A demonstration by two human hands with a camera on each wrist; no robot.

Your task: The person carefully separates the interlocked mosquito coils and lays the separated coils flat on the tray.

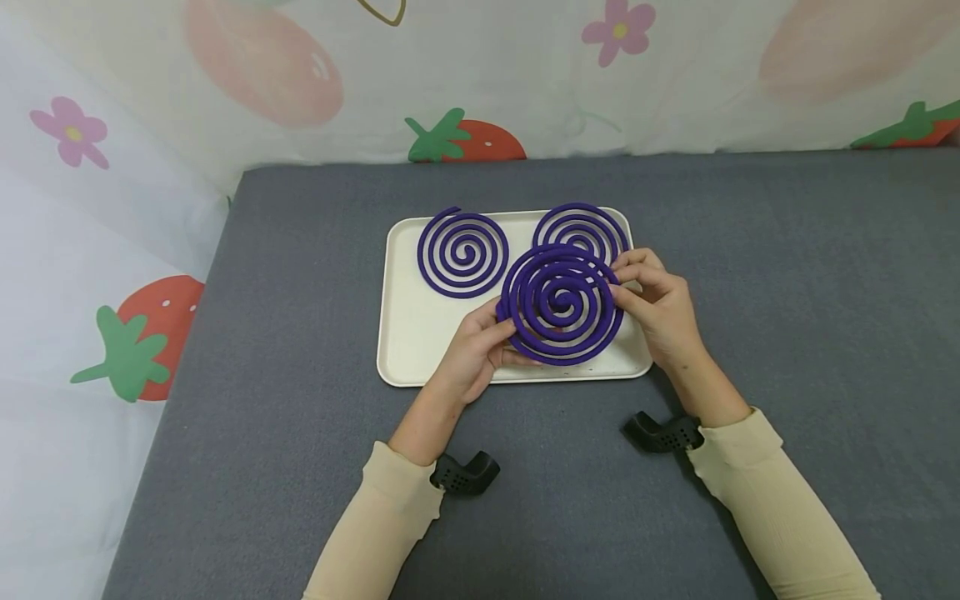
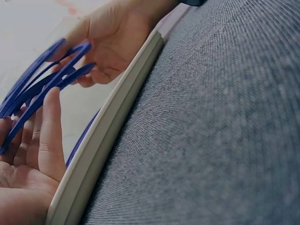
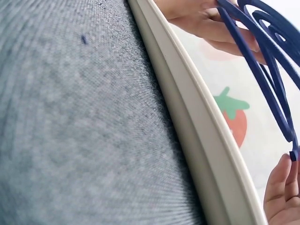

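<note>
Over the front right of a white tray (image 1: 435, 346), a purple mosquito coil (image 1: 561, 302) is held up between both hands. Its rings look doubled, like two coils nested together, and in the left wrist view the layered strands (image 2: 28, 110) stand partly apart. My left hand (image 1: 478, 343) grips the coil's left edge, thumb on top and fingers beneath. On the opposite edge, my right hand (image 1: 660, 304) pinches the rim between thumb and fingers. A single coil (image 1: 459, 294) lies at the tray's back left. Another coil (image 1: 577, 207) sits at the back right, partly hidden behind the held one.
The tray rests on a grey cloth-covered table (image 1: 285, 333). A white curtain (image 1: 525, 83) printed with strawberries and flowers hangs behind and to the left. Black wrist cameras (image 1: 467, 475) are strapped on both wrists, by cream sleeves. A few dark crumbs lie near the tray's front edge.
</note>
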